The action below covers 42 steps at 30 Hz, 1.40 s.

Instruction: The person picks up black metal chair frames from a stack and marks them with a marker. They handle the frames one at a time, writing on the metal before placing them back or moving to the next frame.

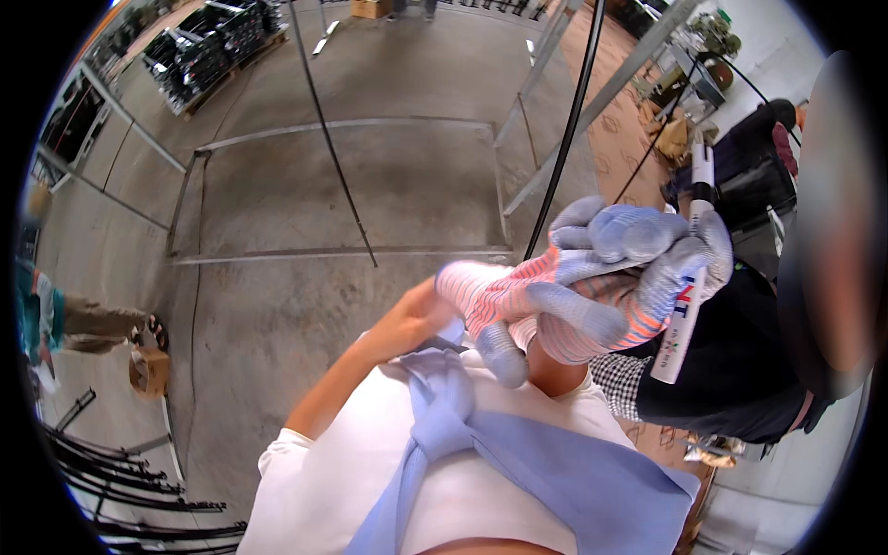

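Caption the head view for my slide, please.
Gloved right hand holding a white marker, gloved left hand against it.

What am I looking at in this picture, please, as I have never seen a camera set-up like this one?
There is no machine here, only a person's two hands in gloves. The single picture comes from a wide fisheye camera worn on the head, looking down, so straight edges bend toward the rim. The right hand has its grip on a white-and-black pen. The left hand overlaps it; whether it also holds anything is hard to tell. Below them are the wearer's white shirt and a knotted blue cloth. On the concrete floor beyond are a metal frame and, toward the left, a cardboard box.
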Tool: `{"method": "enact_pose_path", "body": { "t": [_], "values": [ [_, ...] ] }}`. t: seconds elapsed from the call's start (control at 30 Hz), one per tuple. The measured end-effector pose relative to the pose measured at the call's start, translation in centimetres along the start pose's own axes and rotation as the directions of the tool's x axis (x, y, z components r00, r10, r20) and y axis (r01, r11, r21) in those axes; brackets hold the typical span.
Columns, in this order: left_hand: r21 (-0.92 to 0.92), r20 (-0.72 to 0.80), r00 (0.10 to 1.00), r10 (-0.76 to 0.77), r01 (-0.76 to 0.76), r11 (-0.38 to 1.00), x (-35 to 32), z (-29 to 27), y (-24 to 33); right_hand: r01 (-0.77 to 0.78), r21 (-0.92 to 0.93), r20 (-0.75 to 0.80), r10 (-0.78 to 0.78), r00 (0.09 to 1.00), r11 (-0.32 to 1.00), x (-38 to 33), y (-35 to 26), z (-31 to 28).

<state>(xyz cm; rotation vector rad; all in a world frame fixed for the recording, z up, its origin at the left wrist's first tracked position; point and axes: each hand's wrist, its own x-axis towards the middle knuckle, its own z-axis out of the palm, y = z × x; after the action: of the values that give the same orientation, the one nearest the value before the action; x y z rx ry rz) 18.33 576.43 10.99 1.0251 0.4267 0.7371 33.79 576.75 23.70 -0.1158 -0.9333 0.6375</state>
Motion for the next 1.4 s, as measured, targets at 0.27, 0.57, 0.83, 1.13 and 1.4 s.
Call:
{"method": "enact_pose_path", "body": {
  "t": [0.27,0.57,0.83,1.13,1.4],
  "values": [
    [0.101,-0.35,0.876,0.333,-0.318,0.943,-4.5,-4.4,0.8,-0.256,-0.638,-0.026,0.312,0.95,0.726,-3.9,4.6,-0.1],
    [-0.224,-0.48,0.818,0.317,-0.464,0.857,-6.4,-8.9,4.2,0.283,-0.888,0.388,0.26,0.884,0.363,-10.4,10.4,-0.9],
    [-0.007,-0.384,0.89,0.244,-0.267,0.964,-0.3,-5.7,2.6,0.11,-0.94,0.284,0.561,0.778,0.323,-10.9,12.3,-2.1],
    [0.028,-0.432,0.902,-0.007,0.021,0.999,2.8,-12.1,3.1,0.274,-0.828,0.505,0.44,0.742,0.489,-11.9,14.8,-3.1],
    [0.689,-0.439,0.887,0.146,0.228,0.688,8.8,-20.0,0.8,0.194,-0.78,0.514,0.433,0.74,0.594,-11.5,14.8,-1.6]
  ]
}}
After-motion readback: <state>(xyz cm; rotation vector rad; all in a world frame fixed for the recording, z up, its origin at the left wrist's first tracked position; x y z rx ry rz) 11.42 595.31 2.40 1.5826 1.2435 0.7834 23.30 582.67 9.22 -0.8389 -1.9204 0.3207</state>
